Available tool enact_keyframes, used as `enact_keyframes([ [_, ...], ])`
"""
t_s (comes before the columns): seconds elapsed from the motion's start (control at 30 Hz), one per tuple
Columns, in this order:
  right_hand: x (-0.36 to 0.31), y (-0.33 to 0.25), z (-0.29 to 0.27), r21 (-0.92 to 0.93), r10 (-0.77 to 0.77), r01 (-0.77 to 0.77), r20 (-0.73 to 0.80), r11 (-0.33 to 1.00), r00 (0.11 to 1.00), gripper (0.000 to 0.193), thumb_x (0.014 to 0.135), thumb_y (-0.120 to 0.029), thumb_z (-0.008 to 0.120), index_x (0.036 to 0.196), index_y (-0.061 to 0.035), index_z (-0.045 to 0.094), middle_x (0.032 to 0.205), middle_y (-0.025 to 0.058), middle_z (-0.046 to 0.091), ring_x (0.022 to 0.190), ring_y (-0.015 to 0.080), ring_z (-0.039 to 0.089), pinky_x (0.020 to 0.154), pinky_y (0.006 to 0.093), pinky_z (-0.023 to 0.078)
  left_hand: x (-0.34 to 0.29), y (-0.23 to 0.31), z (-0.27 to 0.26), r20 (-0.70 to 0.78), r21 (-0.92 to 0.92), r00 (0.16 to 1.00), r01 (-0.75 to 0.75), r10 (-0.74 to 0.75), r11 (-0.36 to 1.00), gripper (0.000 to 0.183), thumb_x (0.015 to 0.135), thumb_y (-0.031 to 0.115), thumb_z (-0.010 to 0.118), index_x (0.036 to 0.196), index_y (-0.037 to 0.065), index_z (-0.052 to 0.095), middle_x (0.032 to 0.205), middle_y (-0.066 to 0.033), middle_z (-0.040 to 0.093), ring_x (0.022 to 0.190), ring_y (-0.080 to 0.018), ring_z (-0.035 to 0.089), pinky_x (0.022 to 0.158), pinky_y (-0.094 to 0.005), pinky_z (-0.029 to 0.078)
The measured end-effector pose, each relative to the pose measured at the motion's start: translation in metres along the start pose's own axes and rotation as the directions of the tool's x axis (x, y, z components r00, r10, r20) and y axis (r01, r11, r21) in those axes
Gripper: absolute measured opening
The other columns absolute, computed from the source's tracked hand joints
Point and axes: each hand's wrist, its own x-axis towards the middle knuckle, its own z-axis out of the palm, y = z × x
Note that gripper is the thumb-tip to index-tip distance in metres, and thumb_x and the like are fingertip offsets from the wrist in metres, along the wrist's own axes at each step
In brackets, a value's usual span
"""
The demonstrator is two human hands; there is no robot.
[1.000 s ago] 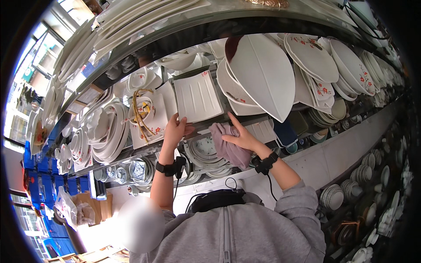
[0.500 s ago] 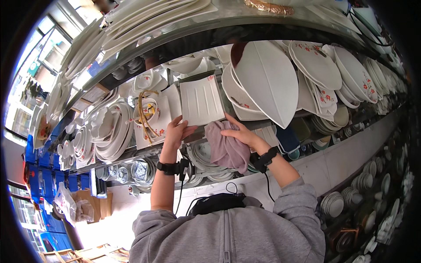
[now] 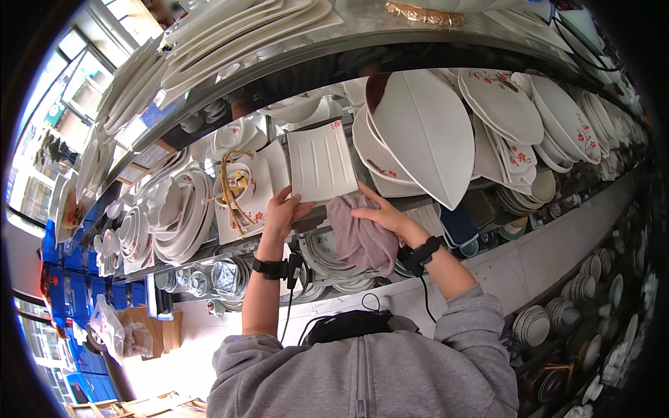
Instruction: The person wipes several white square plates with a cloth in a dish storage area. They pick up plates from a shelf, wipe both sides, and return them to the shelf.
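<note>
A white rectangular plate [image 3: 322,164] with grooves and a small red flower mark at one corner lies at the shelf's front edge. My left hand [image 3: 284,211] grips its near left corner, thumb on top and the other fingers partly hidden. At the near right corner, my right hand [image 3: 383,213] holds a crumpled mauve cloth [image 3: 364,240] that hangs down over the edge, its index finger reaching along the plate. Left of the plate stands a small bowl with a cane-like handle [image 3: 232,182], set on a flowered plate [image 3: 259,202].
A large white leaf-shaped dish [image 3: 425,132] stands close on the right, with flowered plates [image 3: 500,104] beyond it. Stacked oval plates [image 3: 185,223] fill the left. Above runs a glass shelf edge [image 3: 272,63]. Lower down are more stacked dishes [image 3: 324,254].
The view has shifted very slightly. Both hands, the plate and the cloth keep nearly the same places and holds.
</note>
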Motion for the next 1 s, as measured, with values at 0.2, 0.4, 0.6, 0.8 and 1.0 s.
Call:
enact_keyframes([
  [0.2,0.007,0.019,-0.003,0.007,-0.037,0.037,0.017,0.999,0.999,0.086,0.077,-0.020,0.067,0.141,0.0006,0.014,0.142,0.0146,0.027,0.128,0.0194,0.029,0.104,0.0280,0.024,-0.002,0.003,0.000,0.060,0.015,0.998,-0.003,0.003,1.000,0.051,0.089,0.004,0.046,0.132,-0.011,0.023,0.111,-0.0237,0.053,0.084,-0.0310,0.065,0.070,-0.0293,0.056],
  [0.4,-0.002,0.013,0.001,-0.126,-0.095,0.096,0.015,0.987,0.995,0.091,0.076,-0.025,0.069,0.141,0.0013,0.010,0.144,0.0162,0.022,0.131,0.0211,0.025,0.106,0.0286,0.020,-0.006,0.007,0.000,0.066,0.311,0.997,-0.067,0.049,0.948,0.049,0.091,0.013,0.048,0.130,-0.010,0.031,0.091,-0.0210,0.062,0.074,-0.0254,0.066,0.062,-0.0275,0.055],
  [0.6,-0.011,0.025,-0.005,-0.205,-0.106,0.099,-0.022,0.974,0.994,0.097,0.075,-0.028,0.070,0.140,0.0027,0.006,0.145,0.0197,0.018,0.133,0.0226,0.022,0.107,0.0287,0.018,-0.026,0.019,0.000,-0.028,0.665,0.956,-0.201,0.293,0.719,0.045,0.090,0.020,0.052,0.122,-0.009,0.043,0.084,-0.0149,0.063,0.062,-0.0191,0.065,0.052,-0.0254,0.053],
  [0.8,-0.005,0.022,0.000,-0.201,0.008,-0.018,-0.051,0.979,0.999,0.104,0.071,-0.035,0.071,0.139,0.0071,0.004,0.144,0.0236,0.017,0.133,0.0245,0.021,0.106,0.0284,0.019,-0.021,-0.001,0.001,-0.050,0.599,0.950,-0.219,0.309,0.770,0.040,0.090,0.019,0.049,0.118,-0.009,0.047,0.072,-0.0151,0.065,0.058,-0.0197,0.066,0.048,-0.0273,0.050],
  [1.0,0.007,0.031,-0.005,-0.137,0.031,-0.040,-0.067,0.990,0.997,0.103,0.071,-0.033,0.071,0.138,0.0085,0.006,0.142,0.0235,0.023,0.131,0.0255,0.026,0.105,0.0285,0.023,-0.025,0.005,0.021,-0.023,0.718,0.983,-0.110,0.180,0.688,0.043,0.092,0.017,0.045,0.123,-0.012,0.037,0.077,-0.0195,0.063,0.060,-0.0235,0.066,0.051,-0.0281,0.053],
])
